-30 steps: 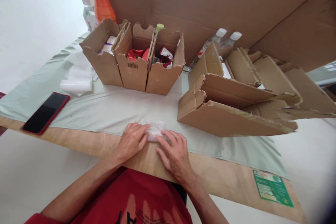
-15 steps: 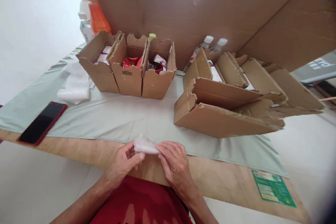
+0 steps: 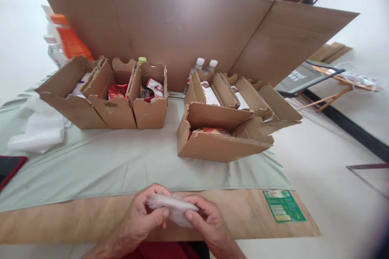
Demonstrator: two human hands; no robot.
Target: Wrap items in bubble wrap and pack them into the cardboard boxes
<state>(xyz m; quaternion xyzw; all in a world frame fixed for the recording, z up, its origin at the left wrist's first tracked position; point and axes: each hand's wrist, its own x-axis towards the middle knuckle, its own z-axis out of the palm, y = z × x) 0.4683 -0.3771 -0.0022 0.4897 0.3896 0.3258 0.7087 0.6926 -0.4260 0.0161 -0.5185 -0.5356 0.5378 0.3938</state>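
Note:
Between my two hands is a folded, translucent white plastic bag [image 3: 174,206], held above the wooden front edge of the table. My left hand [image 3: 146,214] pinches its left end, thumb on the near side and fingers behind. At the other end, my right hand [image 3: 208,218] grips it the same way. Farther off on the pale green cloth [image 3: 121,162] stand cardboard boxes. The nearest box [image 3: 225,147], at the right, has red packets inside. Two more boxes [image 3: 120,113] [image 3: 150,113] in the left row hold red packets.
At the left lie a pile of white plastic bags [image 3: 39,133] and a red-edged phone [image 3: 10,170]. An orange bottle [image 3: 73,40] and clear bottles [image 3: 194,71] stand before a tall cardboard panel [image 3: 170,20]. A green printed sheet [image 3: 282,206] lies front right.
My view has tilted up and shifted right. Both hands still hold the plastic bag; the right thumb now presses on its near face, and the bag is turned more level.

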